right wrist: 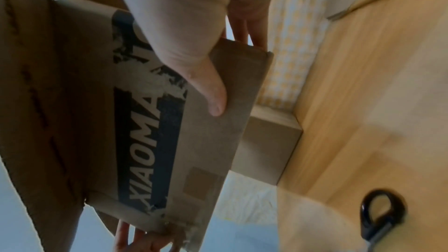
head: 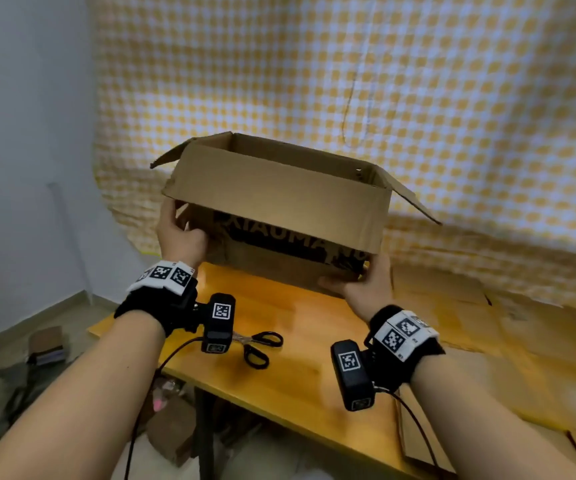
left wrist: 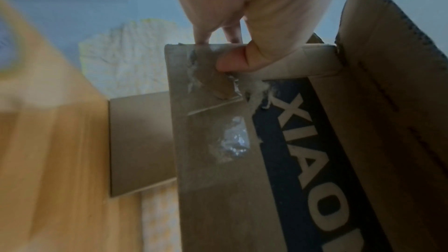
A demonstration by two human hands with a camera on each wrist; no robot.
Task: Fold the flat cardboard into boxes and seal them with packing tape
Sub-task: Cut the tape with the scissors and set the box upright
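Cardboard box (head: pixel 279 202) open-topped, held above table (head: pixel 300 372); left hand (head: pixel 181 233) and right hand (head: pixel 362 285) fingers clamped on lower corners.

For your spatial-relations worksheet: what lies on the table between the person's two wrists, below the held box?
In the head view, black-handled scissors lie on the wooden table between the wrists, nearer the left one, below the cardboard box.

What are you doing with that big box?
A person is holding an opened-out brown cardboard box with dark printed lettering above a yellow wooden table. The left hand grips one end and the right hand grips the other. The top flaps stand open. Black-handled scissors lie on the table.
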